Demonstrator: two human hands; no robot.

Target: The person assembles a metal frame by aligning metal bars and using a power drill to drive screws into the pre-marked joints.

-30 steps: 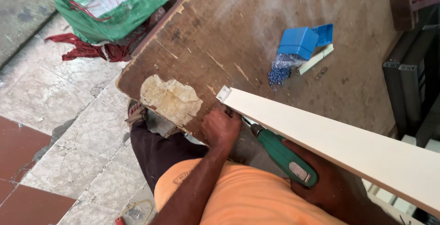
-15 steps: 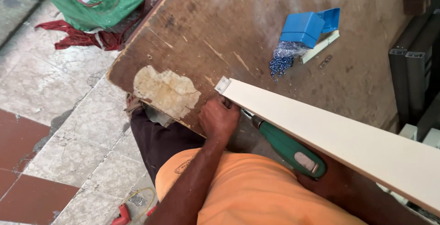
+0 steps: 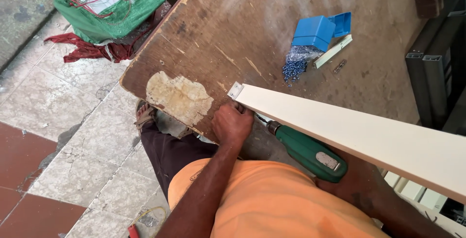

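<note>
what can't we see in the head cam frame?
- Right hand: hidden under the white board and behind the green drill.
- Drill tip: covered by the board and the left hand.
- Left hand's fingertips: tucked under the board's end, near the metal bracket.
- Board's far end: cut off by the right edge.
- Blue screws by the blue box: too small to tell type.

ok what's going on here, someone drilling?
A person in an orange shirt stands at a worn wooden table. The left hand steadies the end of a long white board near its metal bracket. A green drill lies under the board, pointing at that end. The right hand is hidden. A blue box and screws sit further back.
</note>
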